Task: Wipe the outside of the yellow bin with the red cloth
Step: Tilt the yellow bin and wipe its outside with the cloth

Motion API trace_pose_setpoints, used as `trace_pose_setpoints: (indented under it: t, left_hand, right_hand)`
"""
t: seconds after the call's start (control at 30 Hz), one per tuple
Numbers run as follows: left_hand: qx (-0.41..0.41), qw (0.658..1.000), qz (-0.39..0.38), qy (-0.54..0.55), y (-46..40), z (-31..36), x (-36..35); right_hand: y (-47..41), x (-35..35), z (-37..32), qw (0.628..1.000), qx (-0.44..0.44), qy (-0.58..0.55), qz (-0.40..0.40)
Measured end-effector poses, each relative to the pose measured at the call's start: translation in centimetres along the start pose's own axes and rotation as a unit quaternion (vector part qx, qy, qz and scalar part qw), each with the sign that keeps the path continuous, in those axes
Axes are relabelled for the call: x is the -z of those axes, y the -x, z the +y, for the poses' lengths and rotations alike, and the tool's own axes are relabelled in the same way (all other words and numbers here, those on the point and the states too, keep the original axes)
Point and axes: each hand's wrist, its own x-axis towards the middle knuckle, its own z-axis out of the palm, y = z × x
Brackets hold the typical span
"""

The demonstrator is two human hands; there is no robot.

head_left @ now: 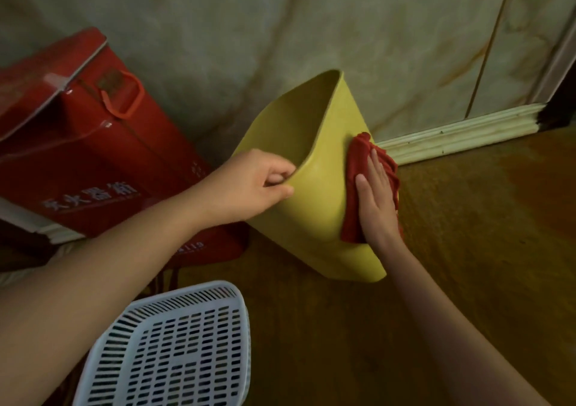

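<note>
The yellow bin (314, 200) is standing tilted on the wooden floor (467, 250) near the wall (280, 31), its opening leaning toward the red boxes (93, 144). The left hand (249, 184) is pinching the bin's rim, fingers curled inside and thumb outside. The right hand (375, 197) is lying flat, fingers extended, pressing the red cloth (355, 187) against the bin's outer side; a white slotted basket (174, 349) is sitting nearby in the foreground.
</note>
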Motion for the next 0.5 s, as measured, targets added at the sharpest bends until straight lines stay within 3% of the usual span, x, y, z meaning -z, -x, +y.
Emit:
trace_pose_setpoints:
  t: [0.2,0.3,0.37,0.5]
  left_hand:
    - [0.009,0.995,0.056,0.080,-2.7,3.1,0.3]
    - [0.067,0.973,0.106,0.192,-3.9,2.6,1.1]
    - [0.096,0.963,0.117,0.223,-4.5,1.6,1.9]
    - [0.131,0.951,0.087,0.265,-3.9,-0.9,3.1]
  right_hand:
    - [-0.8,3.7,-2.0,0.996,-0.007,-0.069,-0.048]
    - [-1.0,3.8,-4.2,0.991,0.085,-0.035,-0.097]
    - [-0.5,2.8,-5.0,0.977,0.178,0.055,-0.106]
    - [0.5,1.9,-2.6,0.926,0.309,0.204,-0.078]
